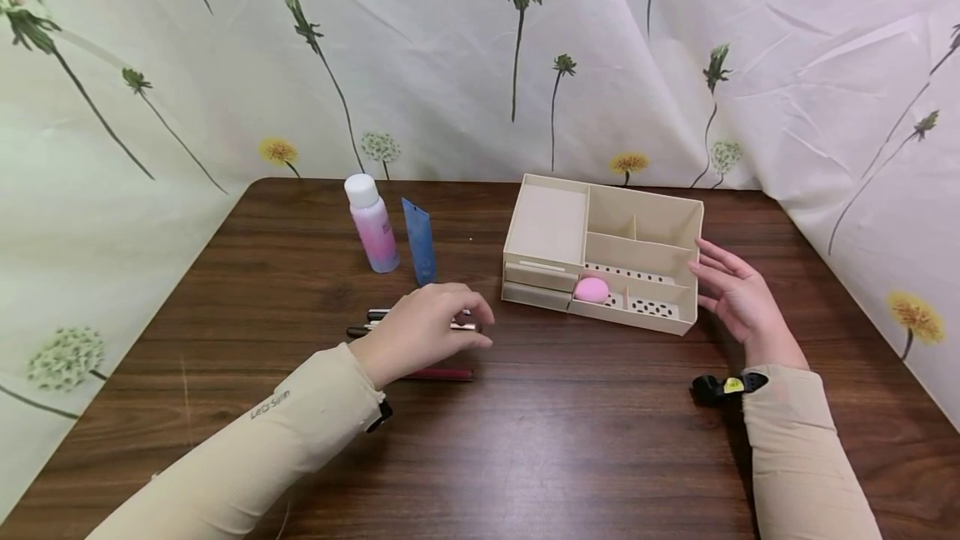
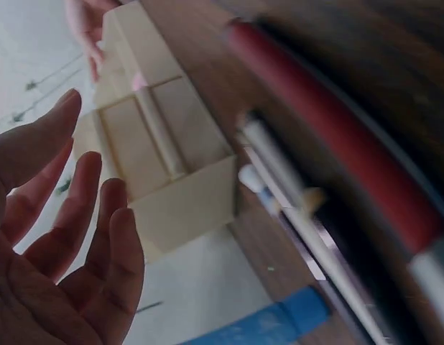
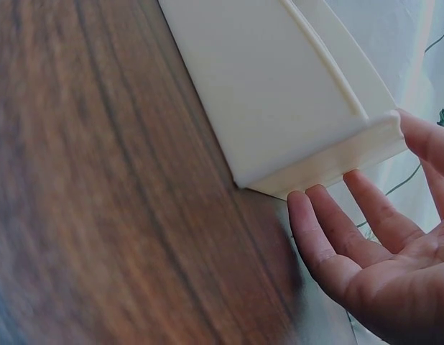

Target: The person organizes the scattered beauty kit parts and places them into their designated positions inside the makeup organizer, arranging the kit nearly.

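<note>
My left hand (image 1: 427, 327) hovers over several pens (image 1: 357, 331), its fingers loosely bent and nothing between them. In the left wrist view, a red pen (image 2: 315, 118) lies beside dark and silvery ones, apart from the fingers (image 2: 125, 244). On the right, my other hand (image 1: 738, 298) touches the side wall of a cream desk organizer (image 1: 547, 219). The right wrist view has fingertips (image 3: 299, 205) at that wall and the thumb at its upper edge. A pink egg-shaped sponge (image 1: 592, 290) sits in a front compartment of the organizer.
Behind the left hand, a blue squeeze tube (image 1: 421, 244) and a pink bottle with a white cap (image 1: 372, 227) stand on the dark wooden table (image 1: 585, 440). A flower-printed cloth (image 1: 450, 65) hangs at the table's back edge.
</note>
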{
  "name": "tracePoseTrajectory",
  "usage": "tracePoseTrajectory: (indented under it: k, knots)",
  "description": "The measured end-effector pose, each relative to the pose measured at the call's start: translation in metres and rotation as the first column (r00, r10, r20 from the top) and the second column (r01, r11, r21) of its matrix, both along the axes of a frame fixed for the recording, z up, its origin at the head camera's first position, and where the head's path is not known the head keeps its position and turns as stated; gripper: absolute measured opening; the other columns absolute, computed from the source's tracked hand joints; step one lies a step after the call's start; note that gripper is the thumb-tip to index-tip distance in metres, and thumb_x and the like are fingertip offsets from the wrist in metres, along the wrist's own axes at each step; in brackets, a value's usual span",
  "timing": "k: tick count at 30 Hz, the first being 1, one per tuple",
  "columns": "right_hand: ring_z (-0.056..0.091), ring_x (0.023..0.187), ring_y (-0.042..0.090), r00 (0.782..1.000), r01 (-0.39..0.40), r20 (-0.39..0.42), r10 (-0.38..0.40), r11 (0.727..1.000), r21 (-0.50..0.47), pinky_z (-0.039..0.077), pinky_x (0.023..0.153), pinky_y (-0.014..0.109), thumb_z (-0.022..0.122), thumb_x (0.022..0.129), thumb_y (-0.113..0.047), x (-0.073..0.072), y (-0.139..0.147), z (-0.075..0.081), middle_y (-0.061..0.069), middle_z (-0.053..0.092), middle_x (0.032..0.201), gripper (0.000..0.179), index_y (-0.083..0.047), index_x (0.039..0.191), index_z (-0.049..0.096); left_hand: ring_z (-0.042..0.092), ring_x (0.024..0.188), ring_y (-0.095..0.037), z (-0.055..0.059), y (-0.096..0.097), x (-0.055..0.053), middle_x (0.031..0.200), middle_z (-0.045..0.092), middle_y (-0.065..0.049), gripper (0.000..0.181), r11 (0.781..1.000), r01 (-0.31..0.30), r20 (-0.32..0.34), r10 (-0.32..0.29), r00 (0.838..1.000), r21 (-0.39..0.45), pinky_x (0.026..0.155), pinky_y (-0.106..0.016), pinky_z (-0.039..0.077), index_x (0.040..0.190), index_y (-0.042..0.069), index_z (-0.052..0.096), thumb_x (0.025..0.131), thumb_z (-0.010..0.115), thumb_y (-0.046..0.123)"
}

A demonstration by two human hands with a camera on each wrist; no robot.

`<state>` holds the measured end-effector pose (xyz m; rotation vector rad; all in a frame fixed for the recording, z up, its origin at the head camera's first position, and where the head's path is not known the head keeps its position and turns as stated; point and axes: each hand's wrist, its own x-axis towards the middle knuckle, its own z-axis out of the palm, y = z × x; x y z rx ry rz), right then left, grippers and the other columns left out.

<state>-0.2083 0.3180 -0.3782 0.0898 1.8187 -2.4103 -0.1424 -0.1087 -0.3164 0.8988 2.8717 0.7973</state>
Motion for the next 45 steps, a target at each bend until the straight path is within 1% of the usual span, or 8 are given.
tracePoseTrajectory:
  k: [6, 13, 20, 25, 32, 37, 39, 45]
  knots:
    - [0.069, 0.095, 0.004, 1.0, -0.005, -0.004, 0.005, 1.0, -0.002, 0.058, 0.074, 0.027, 0.063, 0.095, -0.004, 0.0, 0.0, -0.002, -0.011, 0.064, 0.111, 0.042, -0.026, 0.131, 0.065, 0.063, 0.083, -0.013, -0.014, -0.01, 0.001, 0.095, 0.071, 0.005, 0.017, 0.998, 0.013, 0.053, -0.01, 0.999, -0.064, 0.072, -0.029, 0.051, 0.092, 0.018, 0.072, 0.08, 0.082, 0.026]
    - [0.068, 0.095, 0.004, 1.0, -0.001, 0.001, 0.001, 1.0, 0.007, 0.058, 0.074, 0.026, 0.063, 0.095, -0.005, 0.0, 0.0, -0.003, -0.011, 0.063, 0.113, 0.047, -0.025, 0.138, 0.06, 0.058, 0.076, -0.01, -0.028, -0.021, 0.002, 0.09, 0.069, 0.007, 0.02, 0.996, 0.028, 0.11, -0.018, 0.994, -0.087, 0.07, -0.025, 0.047, 0.088, 0.019, 0.071, 0.077, 0.085, 0.028]
    - [0.068, 0.096, 0.004, 1.0, 0.002, 0.011, -0.002, 1.0, 0.017, 0.057, 0.074, 0.026, 0.064, 0.095, -0.006, -0.001, -0.001, -0.001, -0.01, 0.06, 0.117, 0.048, -0.025, 0.139, 0.058, 0.057, 0.075, -0.007, -0.04, -0.03, 0.0, 0.083, 0.067, 0.009, 0.024, 0.992, 0.05, 0.213, -0.025, 0.977, -0.117, 0.069, -0.024, 0.047, 0.087, 0.018, 0.071, 0.073, 0.087, 0.028]
    - [0.069, 0.095, 0.004, 1.0, 0.006, 0.003, -0.006, 1.0, -0.003, 0.058, 0.074, 0.027, 0.064, 0.095, -0.005, -0.001, -0.001, 0.0, -0.01, 0.062, 0.115, 0.045, -0.025, 0.135, 0.063, 0.055, 0.074, -0.006, -0.044, -0.035, -0.002, 0.079, 0.065, 0.008, 0.025, 0.986, 0.066, 0.191, -0.036, 0.981, -0.153, 0.07, -0.024, 0.046, 0.085, 0.017, 0.07, 0.07, 0.089, 0.025]
    - [0.069, 0.095, 0.004, 1.0, 0.012, 0.005, -0.012, 1.0, -0.005, 0.058, 0.074, 0.027, 0.065, 0.094, -0.005, 0.0, -0.001, 0.001, -0.01, 0.062, 0.114, 0.044, -0.026, 0.133, 0.064, 0.051, 0.067, -0.004, -0.034, -0.037, -0.007, 0.07, 0.06, 0.009, 0.019, 0.97, 0.089, 0.266, -0.026, 0.964, -0.228, 0.064, -0.023, 0.045, 0.073, 0.017, 0.068, 0.073, 0.087, 0.02]
    - [0.069, 0.095, 0.003, 1.0, 0.007, 0.004, -0.007, 1.0, -0.002, 0.057, 0.074, 0.027, 0.064, 0.095, -0.005, 0.0, 0.0, 0.0, -0.01, 0.061, 0.115, 0.043, -0.026, 0.133, 0.063, 0.051, 0.066, -0.004, -0.026, -0.037, -0.015, 0.07, 0.061, 0.008, 0.016, 0.962, 0.112, 0.308, -0.03, 0.951, -0.25, 0.063, -0.023, 0.045, 0.077, 0.015, 0.068, 0.08, 0.082, 0.022]
    - [0.069, 0.095, 0.004, 1.0, 0.005, 0.004, -0.005, 1.0, -0.006, 0.057, 0.074, 0.027, 0.063, 0.095, -0.005, 0.0, 0.0, 0.0, -0.01, 0.061, 0.115, 0.043, -0.026, 0.133, 0.064, 0.051, 0.066, -0.006, -0.022, -0.036, -0.019, 0.071, 0.062, 0.007, 0.014, 0.964, 0.112, 0.312, -0.032, 0.949, -0.241, 0.062, -0.023, 0.044, 0.08, 0.014, 0.068, 0.084, 0.079, 0.021]
    - [0.069, 0.094, 0.005, 1.0, 0.0, -0.002, 0.0, 1.0, -0.012, 0.058, 0.074, 0.027, 0.063, 0.095, -0.005, -0.001, 0.001, -0.001, -0.009, 0.062, 0.114, 0.044, -0.025, 0.135, 0.062, 0.052, 0.066, -0.009, -0.004, -0.032, -0.028, 0.075, 0.061, 0.002, 0.01, 0.966, 0.139, 0.27, -0.078, 0.96, -0.218, 0.062, -0.023, 0.044, 0.091, 0.008, 0.067, 0.092, 0.07, 0.018]
